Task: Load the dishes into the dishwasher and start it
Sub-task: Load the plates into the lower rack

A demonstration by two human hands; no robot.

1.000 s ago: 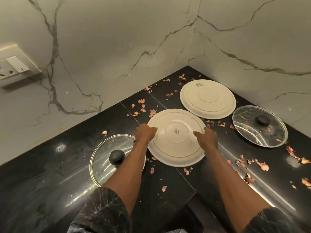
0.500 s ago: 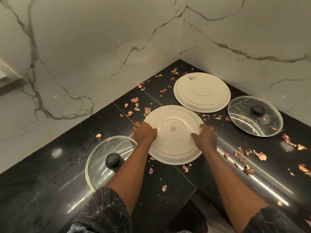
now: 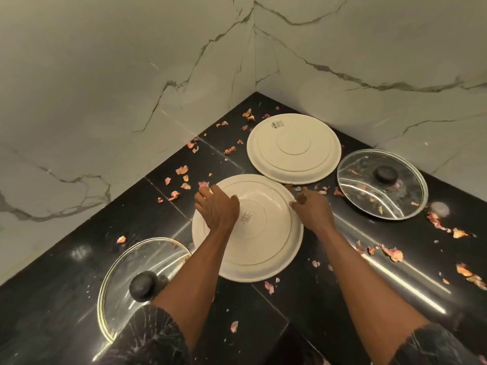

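Two cream plates lie upside down on the black counter. The near plate (image 3: 263,248) is between my hands. My left hand (image 3: 217,206) lies over its far-left part, fingers curled over the rim. My right hand (image 3: 312,210) grips the right rim with curled fingers. The far plate (image 3: 293,147) sits untouched toward the wall corner. A glass lid with a black knob (image 3: 123,272) lies at the near left, partly under my left forearm. A second glass lid (image 3: 382,184) lies at the right. No dishwasher is in view.
Dry pinkish peel scraps (image 3: 392,252) are scattered over the counter (image 3: 66,299), mostly behind the plates and to the right. Marble walls (image 3: 131,88) meet in a corner just behind the far plate. The counter's front edge is near my elbows.
My left hand has slid from the plate's left edge up to its far-left rim. My right hand has shifted slightly along the right rim. The view has moved closer.
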